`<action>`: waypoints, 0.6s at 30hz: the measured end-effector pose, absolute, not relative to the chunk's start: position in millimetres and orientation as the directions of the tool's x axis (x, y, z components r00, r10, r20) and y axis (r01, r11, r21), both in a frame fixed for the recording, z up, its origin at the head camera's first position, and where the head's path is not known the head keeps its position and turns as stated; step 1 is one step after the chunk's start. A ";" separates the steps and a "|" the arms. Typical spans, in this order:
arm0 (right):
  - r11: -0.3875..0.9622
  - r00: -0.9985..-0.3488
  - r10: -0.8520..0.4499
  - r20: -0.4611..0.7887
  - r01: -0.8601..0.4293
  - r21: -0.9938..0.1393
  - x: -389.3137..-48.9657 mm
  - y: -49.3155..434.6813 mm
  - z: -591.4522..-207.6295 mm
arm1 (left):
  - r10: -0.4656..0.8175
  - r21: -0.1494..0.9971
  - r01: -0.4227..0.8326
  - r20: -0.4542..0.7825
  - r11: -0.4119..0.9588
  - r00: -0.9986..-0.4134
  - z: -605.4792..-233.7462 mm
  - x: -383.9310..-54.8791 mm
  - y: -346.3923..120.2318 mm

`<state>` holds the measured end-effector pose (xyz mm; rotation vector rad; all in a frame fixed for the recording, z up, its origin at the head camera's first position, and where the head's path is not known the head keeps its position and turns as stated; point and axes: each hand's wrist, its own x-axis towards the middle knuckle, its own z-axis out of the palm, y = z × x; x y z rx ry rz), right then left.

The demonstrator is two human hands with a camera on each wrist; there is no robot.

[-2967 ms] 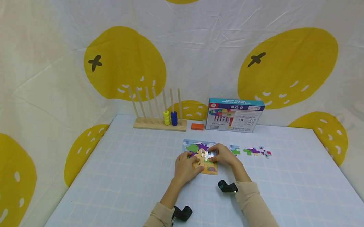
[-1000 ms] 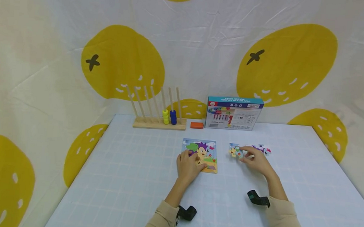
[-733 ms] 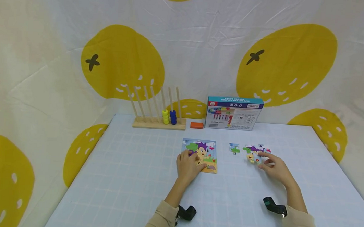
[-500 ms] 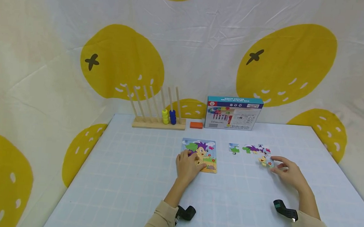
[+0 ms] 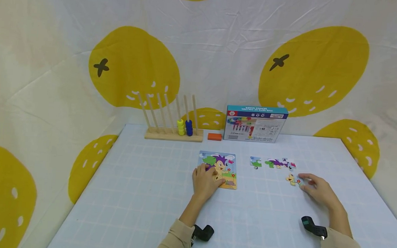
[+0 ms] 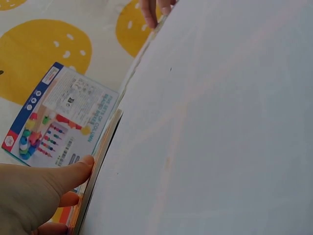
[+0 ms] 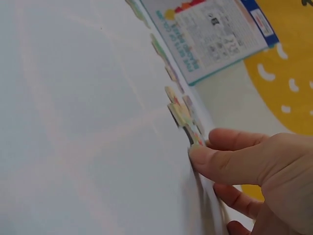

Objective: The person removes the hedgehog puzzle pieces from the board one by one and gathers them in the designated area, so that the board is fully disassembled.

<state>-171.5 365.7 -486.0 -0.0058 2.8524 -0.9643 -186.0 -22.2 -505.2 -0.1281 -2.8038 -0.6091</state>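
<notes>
My left hand (image 5: 206, 180) rests over the lower left corner of a square jigsaw puzzle (image 5: 230, 176) showing a purple-haired hedgehog. Its fingers lie on the left part, the thumb at the near edge; in the left wrist view the thumb (image 6: 73, 175) touches the puzzle's side. Off to the right, my right hand (image 5: 319, 191) pinches puzzle pieces (image 5: 292, 180) with a yellow figure and a red flower between thumb and forefinger. These pieces lie low at the tabletop in the right wrist view, just on the near side of a row of loose pieces (image 5: 277, 163).
Another blue-green piece (image 5: 255, 162) lies between the puzzle and the row. Along the back stand a wooden peg rack (image 5: 174, 136) with yellow and blue beads, an orange block (image 5: 214, 137) and an upright toy box (image 5: 255, 124). A fruit-patterned cloth (image 5: 208, 57) hangs behind.
My right hand has left the puzzle and moved right, carrying the pinched pieces past the loose row to a spot nearer me. The left hand has stayed on the puzzle.
</notes>
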 end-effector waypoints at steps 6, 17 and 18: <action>0.798 -0.991 -0.038 -0.129 0.048 -0.601 -175.8 366.7 -490.8 | 0.030 0.393 0.146 0.285 0.908 -0.958 -504.5 -185.3 -22.4; 0.798 -0.993 -0.044 -0.108 0.030 -0.602 -178.1 365.4 -491.7 | 0.029 0.404 0.147 0.284 0.903 -0.958 -504.5 -184.9 -22.2; 0.799 -0.993 -0.042 -0.107 0.031 -0.600 -178.4 364.9 -491.7 | 0.028 0.406 0.147 0.283 0.902 -0.959 -504.5 -185.0 -22.1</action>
